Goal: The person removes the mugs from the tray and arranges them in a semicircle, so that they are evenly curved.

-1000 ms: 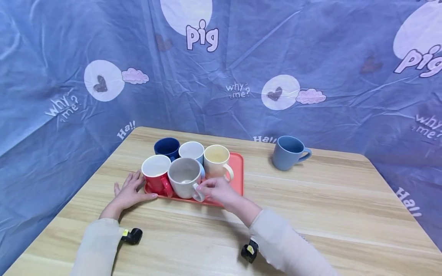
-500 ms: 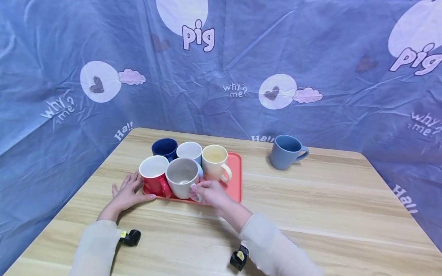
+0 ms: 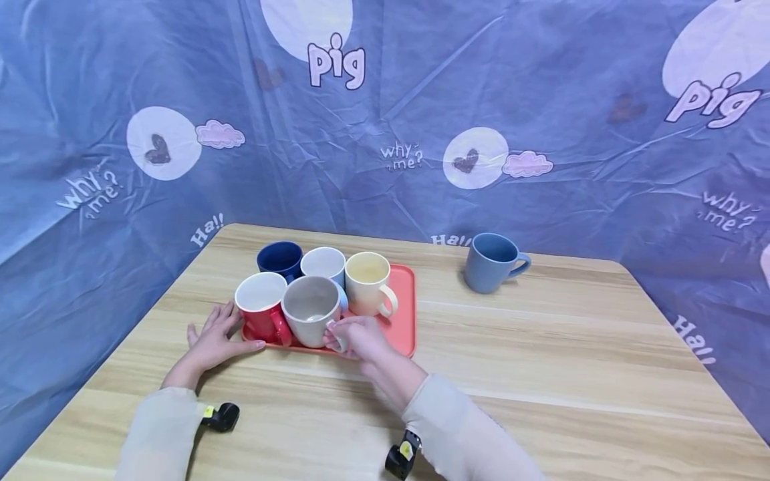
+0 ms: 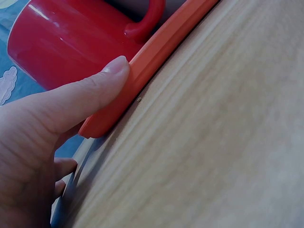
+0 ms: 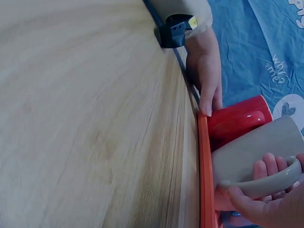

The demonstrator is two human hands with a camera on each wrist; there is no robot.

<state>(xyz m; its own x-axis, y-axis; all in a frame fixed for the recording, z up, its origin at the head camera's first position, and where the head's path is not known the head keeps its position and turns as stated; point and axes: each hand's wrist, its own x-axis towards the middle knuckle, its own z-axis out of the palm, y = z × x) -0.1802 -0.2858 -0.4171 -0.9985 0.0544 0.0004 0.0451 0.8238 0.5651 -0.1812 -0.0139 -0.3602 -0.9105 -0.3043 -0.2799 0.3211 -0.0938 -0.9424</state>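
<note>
My right hand [image 3: 361, 337] holds the handle of a light grey mug [image 3: 311, 314], its fingers passing through the handle in the right wrist view. The grey mug stands at the front of a coral-red tray [image 3: 406, 304], beside a red mug [image 3: 259, 319]. My left hand [image 3: 210, 344] lies at the tray's front left corner, fingers spread. Its thumb [image 4: 102, 85] touches the tray rim near the red mug; the other fingers are partly hidden. Behind stand a navy mug [image 3: 279, 258], a mug with white inside and light blue handle [image 3: 323, 262], and a cream mug [image 3: 365, 287].
A grey-blue mug [image 3: 490, 267] stands apart at the back right, handle to the right. The wooden table [image 3: 541, 374] meets a blue printed cloth [image 3: 385, 100] at the back and sides. A small black camera sits on each wrist [image 3: 222, 417].
The head view has shifted slightly, so everything appears further left. My right forearm has swung left and its fingers have gone deeper round the grey mug's handle. My left hand stays at the tray corner.
</note>
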